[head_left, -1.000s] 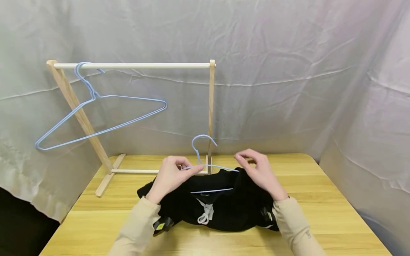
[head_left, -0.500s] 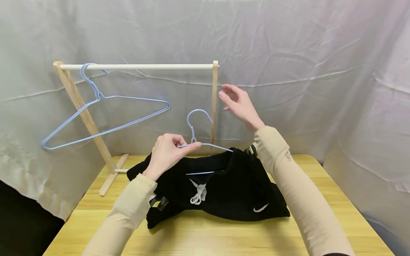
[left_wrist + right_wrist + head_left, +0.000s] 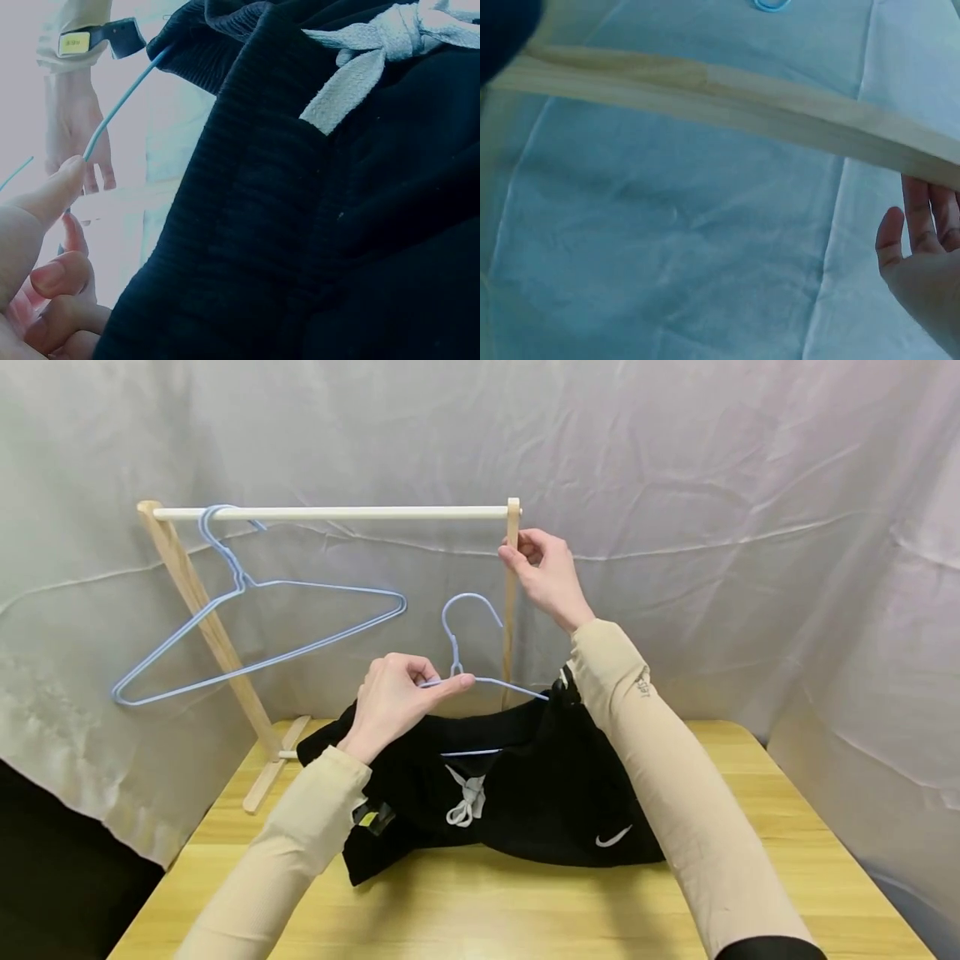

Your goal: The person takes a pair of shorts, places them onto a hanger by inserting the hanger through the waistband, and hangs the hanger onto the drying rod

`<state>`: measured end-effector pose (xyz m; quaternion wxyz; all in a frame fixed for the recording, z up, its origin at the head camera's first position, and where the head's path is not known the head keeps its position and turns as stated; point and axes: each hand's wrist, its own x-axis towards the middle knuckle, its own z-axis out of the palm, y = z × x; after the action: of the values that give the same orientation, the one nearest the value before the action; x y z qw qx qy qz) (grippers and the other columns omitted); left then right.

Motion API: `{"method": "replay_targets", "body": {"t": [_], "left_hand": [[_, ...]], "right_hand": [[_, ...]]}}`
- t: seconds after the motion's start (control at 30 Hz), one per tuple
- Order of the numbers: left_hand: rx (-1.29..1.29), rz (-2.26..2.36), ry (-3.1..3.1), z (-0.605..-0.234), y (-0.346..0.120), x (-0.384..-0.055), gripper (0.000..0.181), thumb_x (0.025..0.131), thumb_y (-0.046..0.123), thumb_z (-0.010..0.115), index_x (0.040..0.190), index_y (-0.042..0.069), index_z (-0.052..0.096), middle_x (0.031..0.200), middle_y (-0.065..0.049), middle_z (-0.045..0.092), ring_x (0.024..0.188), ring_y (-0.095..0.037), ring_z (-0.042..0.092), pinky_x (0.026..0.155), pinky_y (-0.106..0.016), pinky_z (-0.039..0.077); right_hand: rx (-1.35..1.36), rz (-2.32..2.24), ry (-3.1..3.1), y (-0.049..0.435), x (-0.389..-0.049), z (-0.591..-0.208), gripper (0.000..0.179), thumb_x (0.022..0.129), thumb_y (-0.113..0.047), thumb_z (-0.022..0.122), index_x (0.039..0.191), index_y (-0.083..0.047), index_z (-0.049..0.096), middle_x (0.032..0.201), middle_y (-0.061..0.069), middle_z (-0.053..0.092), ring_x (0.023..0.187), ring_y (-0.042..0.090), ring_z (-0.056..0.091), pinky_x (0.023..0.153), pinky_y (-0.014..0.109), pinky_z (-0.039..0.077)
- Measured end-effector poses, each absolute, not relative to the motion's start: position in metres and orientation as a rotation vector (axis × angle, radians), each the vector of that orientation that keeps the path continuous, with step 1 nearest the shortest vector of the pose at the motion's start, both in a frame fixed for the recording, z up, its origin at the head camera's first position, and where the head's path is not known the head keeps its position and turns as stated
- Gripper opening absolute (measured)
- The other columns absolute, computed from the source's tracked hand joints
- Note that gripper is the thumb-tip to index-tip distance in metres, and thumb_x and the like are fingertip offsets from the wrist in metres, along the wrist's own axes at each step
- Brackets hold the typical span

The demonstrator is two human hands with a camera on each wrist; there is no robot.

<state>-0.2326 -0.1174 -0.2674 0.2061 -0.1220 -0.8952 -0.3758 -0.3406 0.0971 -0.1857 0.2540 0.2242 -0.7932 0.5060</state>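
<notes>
My left hand [image 3: 397, 697] pinches a light blue hanger [image 3: 454, 643] between thumb and fingers, just below its hook. On the hanger hang black shorts [image 3: 547, 793], held above the table, with a tied white drawstring [image 3: 468, 797] and a white swoosh. In the left wrist view the ribbed waistband [image 3: 202, 187] runs beside that hand, and the hanger wire [image 3: 120, 109] leads into it. My right hand [image 3: 551, 577] is at the right wooden post of the rack [image 3: 510, 618]. In the right wrist view its fingers reach behind the post [image 3: 795, 120], while the thumb stands apart from it.
The rack's white bar [image 3: 360, 513] runs left from the post. Light blue hangers [image 3: 258, 672] hang at the bar's left end. The rack stands on a wooden table [image 3: 480, 910], with grey cloth [image 3: 675, 460] behind and at the sides.
My left hand has raised the hanger and shorts off the table. The right hand has left the shorts and moved up to the rack's right post.
</notes>
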Motion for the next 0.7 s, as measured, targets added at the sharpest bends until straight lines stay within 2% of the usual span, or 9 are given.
{"method": "replay_targets", "body": {"t": [0.27,0.47,0.7], "left_hand": [[-0.290,-1.009,-2.485,-0.259,-0.136,-0.238,0.056,0.075,0.062,0.079,0.055,0.015,0.057,0.050,0.010,0.039,0.054,-0.015,0.042,0.048,-0.029,0.032],[-0.234,-0.981,-2.446,-0.246,-0.151,-0.240,0.054,0.076,0.063,0.078,0.058,0.014,0.064,0.052,0.011,0.043,0.059,-0.016,0.045,0.053,-0.032,0.037],[-0.131,-0.931,-2.380,-0.227,-0.169,-0.238,0.056,0.073,0.067,0.079,0.061,0.013,0.066,0.051,0.009,0.044,0.056,-0.016,0.043,0.049,-0.032,0.034]], "right_hand": [[0.607,1.356,-2.221,0.098,-0.343,-0.182,0.022,0.096,-0.015,0.068,0.109,0.003,0.067,0.081,-0.007,0.062,0.072,0.000,0.053,0.072,0.017,0.042],[0.618,1.356,-2.240,0.099,-0.347,-0.181,0.024,0.096,-0.014,0.068,0.111,0.004,0.066,0.084,-0.005,0.064,0.072,-0.001,0.054,0.073,0.017,0.044],[0.624,1.353,-2.261,0.097,-0.350,-0.182,0.025,0.096,-0.014,0.067,0.112,0.004,0.066,0.085,-0.005,0.063,0.072,0.000,0.054,0.074,0.017,0.044]]}}
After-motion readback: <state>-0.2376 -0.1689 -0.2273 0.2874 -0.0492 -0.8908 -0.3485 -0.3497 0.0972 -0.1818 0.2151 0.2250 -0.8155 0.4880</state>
